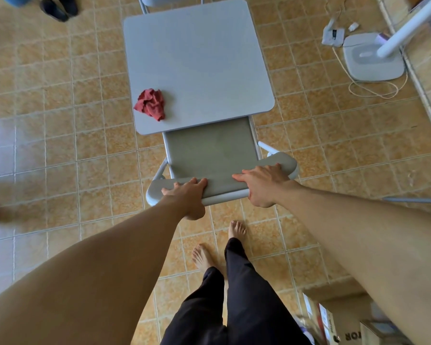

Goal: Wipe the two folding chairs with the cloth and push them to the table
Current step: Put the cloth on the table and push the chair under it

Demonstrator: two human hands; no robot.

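A grey folding chair (209, 150) stands in front of me, its seat partly under the near edge of the grey square table (199, 58). My left hand (187, 195) grips the left part of the chair's backrest, fingers curled over its top. My right hand (261, 185) grips the right part of the backrest the same way. A crumpled red cloth (151, 104) lies on the table's near left corner, apart from both hands. A second grey chair (169, 0) shows only as a sliver beyond the table's far edge.
Tan tiled floor (60, 145) surrounds the table. A white stand base (373, 58) with cables sits at the right rear. Dark shoes (57, 7) lie at the far left. Cardboard boxes (346, 327) stand at the lower right. My bare feet (237, 230) are just behind the chair.
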